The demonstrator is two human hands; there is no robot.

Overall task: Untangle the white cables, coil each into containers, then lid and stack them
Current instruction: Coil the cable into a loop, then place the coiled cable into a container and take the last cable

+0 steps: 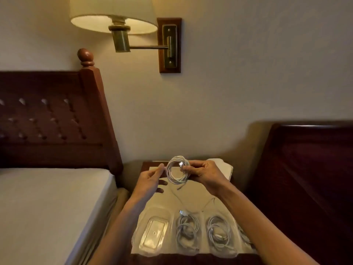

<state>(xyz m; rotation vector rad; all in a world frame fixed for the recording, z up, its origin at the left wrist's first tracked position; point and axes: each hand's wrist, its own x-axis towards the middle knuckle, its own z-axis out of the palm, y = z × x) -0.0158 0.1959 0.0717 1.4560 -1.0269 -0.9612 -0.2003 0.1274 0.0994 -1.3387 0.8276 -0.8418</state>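
I hold a white cable coil (174, 172) up over the nightstand (193, 196). My right hand (203, 174) pinches the coil's right side, its USB plug (181, 164) at my fingertips. My left hand (152, 177) touches the coil's left side with thumb and fingers, and a loose tail hangs down from the coil. Below, along the near edge, stands a row of clear plastic containers: the left one (152, 233) holds no cable, the middle one (187, 233) and the right one (221, 234) each hold a coiled white cable. A further container (245, 239) is partly hidden by my right forearm.
A bed (49, 203) with a dark wooden headboard lies to the left. Dark wooden furniture (309, 169) stands to the right. A wall lamp (114, 18) hangs above. A pale folded item (226, 169) sits at the nightstand's back right.
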